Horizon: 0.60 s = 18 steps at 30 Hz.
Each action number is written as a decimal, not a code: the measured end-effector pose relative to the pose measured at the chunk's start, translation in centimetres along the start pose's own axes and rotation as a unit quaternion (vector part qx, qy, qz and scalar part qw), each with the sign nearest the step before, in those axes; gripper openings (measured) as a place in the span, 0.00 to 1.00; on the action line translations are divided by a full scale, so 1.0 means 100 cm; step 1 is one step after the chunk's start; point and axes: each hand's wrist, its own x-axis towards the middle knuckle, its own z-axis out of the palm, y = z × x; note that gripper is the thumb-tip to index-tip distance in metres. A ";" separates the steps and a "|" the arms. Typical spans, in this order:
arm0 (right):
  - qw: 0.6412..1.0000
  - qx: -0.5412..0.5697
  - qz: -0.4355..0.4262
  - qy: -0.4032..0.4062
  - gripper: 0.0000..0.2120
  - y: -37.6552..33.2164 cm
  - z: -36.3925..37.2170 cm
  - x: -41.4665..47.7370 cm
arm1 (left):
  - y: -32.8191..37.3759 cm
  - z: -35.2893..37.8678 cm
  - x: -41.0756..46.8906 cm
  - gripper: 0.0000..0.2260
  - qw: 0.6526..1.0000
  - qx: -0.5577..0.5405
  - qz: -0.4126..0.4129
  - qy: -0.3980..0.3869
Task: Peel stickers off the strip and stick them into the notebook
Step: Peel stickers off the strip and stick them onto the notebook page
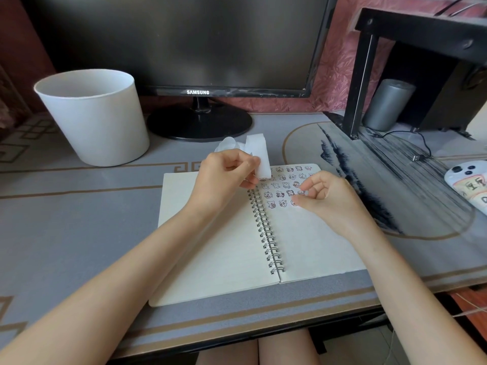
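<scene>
Your left hand (pixel 226 175) pinches the translucent white sticker strip (pixel 259 159), light and floppy, just above the open spiral-bound cream notebook (pixel 224 248). Your right hand (pixel 325 198) presses curled fingertips onto the right page among small cartoon stickers (pixel 280 192); whether it holds one, I cannot tell. Thin and tacky, they are best lifted by an edge.
</scene>
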 end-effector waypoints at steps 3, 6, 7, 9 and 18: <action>1.000 0.011 0.001 -0.002 0.10 0.003 -0.003 0.001 | 0.001 0.000 0.000 0.10 1.000 -0.002 0.000 -0.001; 1.000 0.013 0.003 -0.003 0.10 0.006 -0.005 0.002 | 0.001 0.000 -0.001 0.10 1.000 -0.003 -0.001 0.001; 1.000 0.015 0.002 0.000 0.09 0.006 -0.004 0.002 | 0.001 0.000 -0.001 0.10 1.000 -0.003 -0.001 0.000; 1.000 0.018 0.004 0.008 0.07 0.003 -0.003 0.002 | 0.001 0.000 0.000 0.09 1.000 -0.001 -0.002 -0.001; 0.993 -0.113 0.009 0.021 0.13 -0.007 0.006 0.000 | 0.002 0.001 -0.001 0.09 1.000 0.002 -0.004 -0.001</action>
